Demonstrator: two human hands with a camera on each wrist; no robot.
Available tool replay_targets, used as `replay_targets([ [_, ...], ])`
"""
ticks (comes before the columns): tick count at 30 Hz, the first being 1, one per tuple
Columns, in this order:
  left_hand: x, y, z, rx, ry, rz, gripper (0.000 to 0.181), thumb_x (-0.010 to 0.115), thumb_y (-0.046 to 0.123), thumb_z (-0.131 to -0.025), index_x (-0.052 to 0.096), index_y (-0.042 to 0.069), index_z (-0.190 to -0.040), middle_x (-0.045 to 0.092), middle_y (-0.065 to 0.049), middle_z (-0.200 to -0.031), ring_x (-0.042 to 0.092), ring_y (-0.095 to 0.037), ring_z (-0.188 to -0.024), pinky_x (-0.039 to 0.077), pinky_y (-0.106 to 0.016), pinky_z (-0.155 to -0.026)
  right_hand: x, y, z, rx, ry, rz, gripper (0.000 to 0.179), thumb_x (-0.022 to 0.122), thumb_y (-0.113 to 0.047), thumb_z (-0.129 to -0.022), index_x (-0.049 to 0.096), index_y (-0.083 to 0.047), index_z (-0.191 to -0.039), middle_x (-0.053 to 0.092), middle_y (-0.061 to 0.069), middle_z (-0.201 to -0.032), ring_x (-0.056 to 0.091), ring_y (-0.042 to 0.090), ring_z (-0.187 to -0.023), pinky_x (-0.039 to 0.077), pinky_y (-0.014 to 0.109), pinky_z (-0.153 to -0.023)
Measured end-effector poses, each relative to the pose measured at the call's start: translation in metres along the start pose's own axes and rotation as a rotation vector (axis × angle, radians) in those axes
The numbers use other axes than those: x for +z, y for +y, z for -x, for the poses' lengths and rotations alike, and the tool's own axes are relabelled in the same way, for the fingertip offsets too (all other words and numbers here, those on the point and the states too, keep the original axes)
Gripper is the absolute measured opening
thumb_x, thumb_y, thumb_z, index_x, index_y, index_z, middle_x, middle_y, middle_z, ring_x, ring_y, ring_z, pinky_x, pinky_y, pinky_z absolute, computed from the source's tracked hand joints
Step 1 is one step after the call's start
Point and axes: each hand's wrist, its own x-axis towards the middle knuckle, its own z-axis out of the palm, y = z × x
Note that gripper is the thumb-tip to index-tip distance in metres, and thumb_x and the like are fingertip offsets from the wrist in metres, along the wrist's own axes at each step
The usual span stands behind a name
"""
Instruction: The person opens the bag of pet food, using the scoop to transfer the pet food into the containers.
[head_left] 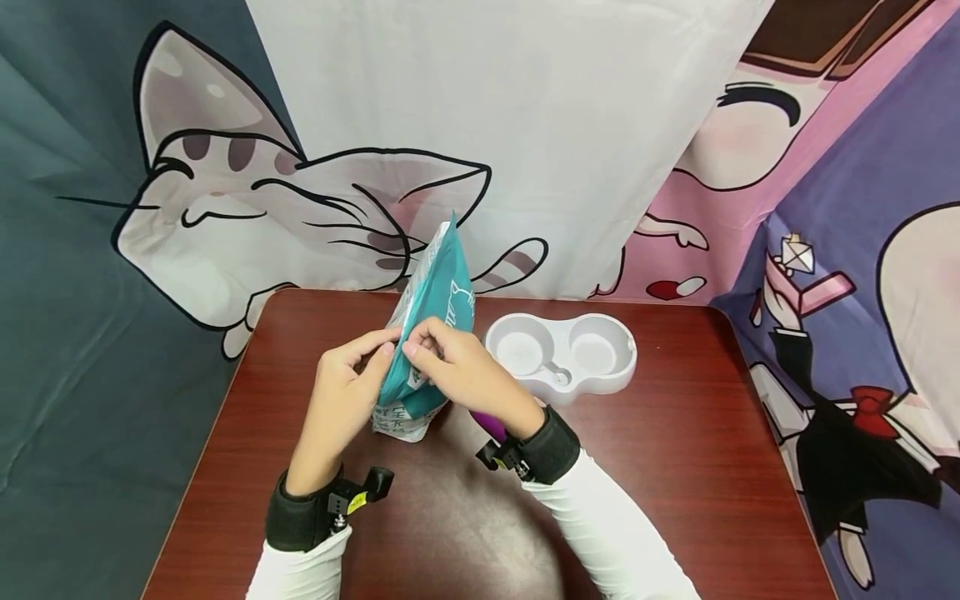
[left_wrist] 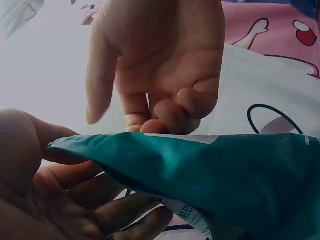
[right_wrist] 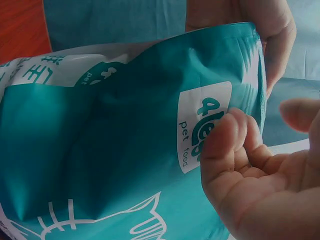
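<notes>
A teal and white pet food bag (head_left: pixel 431 333) stands upright on the table, its top seam between the two hands. My left hand (head_left: pixel 348 392) pinches the upper corner of the bag (left_wrist: pixel 165 165) in the left wrist view. My right hand (head_left: pixel 468 367) is at the other side of the seam. In the right wrist view, the loosely curled fingers of that right hand (right_wrist: pixel 260 170) touch the front of the bag (right_wrist: pixel 125 145) by its white label (right_wrist: pixel 202 127), and the thumb stands apart from them.
Right of the bag lies a light grey double bowl tray (head_left: pixel 561 354) with two round hollows. Something purple (head_left: pixel 489 425) shows partly under the right wrist. Cartoon-printed cloth (head_left: pixel 525 125) hangs along the back edge of the brown table (head_left: pixel 675 467).
</notes>
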Motion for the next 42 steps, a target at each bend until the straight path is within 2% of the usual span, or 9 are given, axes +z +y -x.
replay_targets([
  [8,0.001,-0.001,0.000,-0.006,-0.018,0.056,0.025,0.058,0.016,-0.097,0.071,0.008,-0.116,0.071,-0.010,-0.112,0.064,0.003,-0.089,0.052,-0.010,-0.075,0.002,-0.006,-0.006,0.063,0.017,0.038,0.040,0.046,-0.051,-0.098,0.054,-0.021,-0.074,0.054,-0.005,-0.065,0.052,0.010,-0.059,0.042,0.024,-0.051],
  [14,-0.001,0.001,0.002,-0.019,-0.035,0.045,0.027,0.057,0.016,-0.097,0.069,0.009,-0.120,0.069,-0.009,-0.119,0.063,0.003,-0.091,0.051,-0.010,-0.074,0.002,-0.012,-0.008,0.117,0.007,0.016,0.037,0.047,-0.046,-0.099,0.055,-0.019,-0.074,0.056,-0.004,-0.066,0.053,0.011,-0.060,0.041,0.025,-0.050],
  [20,-0.001,0.001,0.002,-0.010,-0.069,0.117,0.028,0.058,0.013,-0.096,0.067,0.006,-0.122,0.067,-0.011,-0.122,0.062,0.005,-0.105,0.050,-0.010,-0.087,0.001,-0.014,-0.010,0.144,-0.007,0.008,0.035,0.045,-0.041,-0.100,0.056,-0.017,-0.076,0.058,-0.002,-0.070,0.054,0.012,-0.063,0.043,0.025,-0.053],
  [24,-0.003,0.000,0.002,-0.001,-0.074,0.136,0.028,0.060,0.011,-0.095,0.067,0.004,-0.122,0.067,-0.013,-0.120,0.064,0.004,-0.102,0.051,-0.011,-0.086,0.001,-0.014,-0.010,0.140,-0.015,0.009,0.035,0.044,-0.039,-0.101,0.056,-0.016,-0.077,0.060,0.000,-0.073,0.055,0.012,-0.064,0.045,0.026,-0.055],
  [31,-0.006,-0.004,0.002,-0.029,-0.086,0.116,0.028,0.058,0.012,-0.096,0.067,0.004,-0.121,0.067,-0.013,-0.120,0.063,0.006,-0.099,0.051,-0.011,-0.083,0.004,-0.012,-0.009,0.122,-0.004,-0.009,0.037,0.045,-0.047,-0.100,0.054,-0.019,-0.077,0.058,-0.002,-0.070,0.054,0.011,-0.065,0.043,0.025,-0.054],
  [38,-0.008,-0.003,0.001,-0.012,-0.093,0.109,0.027,0.058,0.010,-0.096,0.067,0.001,-0.120,0.068,-0.014,-0.118,0.062,0.006,-0.095,0.051,-0.010,-0.080,0.006,-0.012,-0.009,0.125,0.010,-0.014,0.037,0.047,-0.046,-0.099,0.053,-0.020,-0.075,0.056,-0.004,-0.067,0.053,0.010,-0.062,0.042,0.025,-0.052],
  [42,-0.009,-0.002,0.001,-0.006,-0.096,0.082,0.027,0.058,0.010,-0.096,0.067,0.002,-0.120,0.067,-0.014,-0.119,0.060,0.007,-0.099,0.049,-0.009,-0.083,0.005,-0.013,-0.009,0.128,-0.001,-0.015,0.036,0.048,-0.044,-0.099,0.053,-0.019,-0.075,0.056,-0.003,-0.067,0.053,0.011,-0.062,0.042,0.025,-0.053],
])
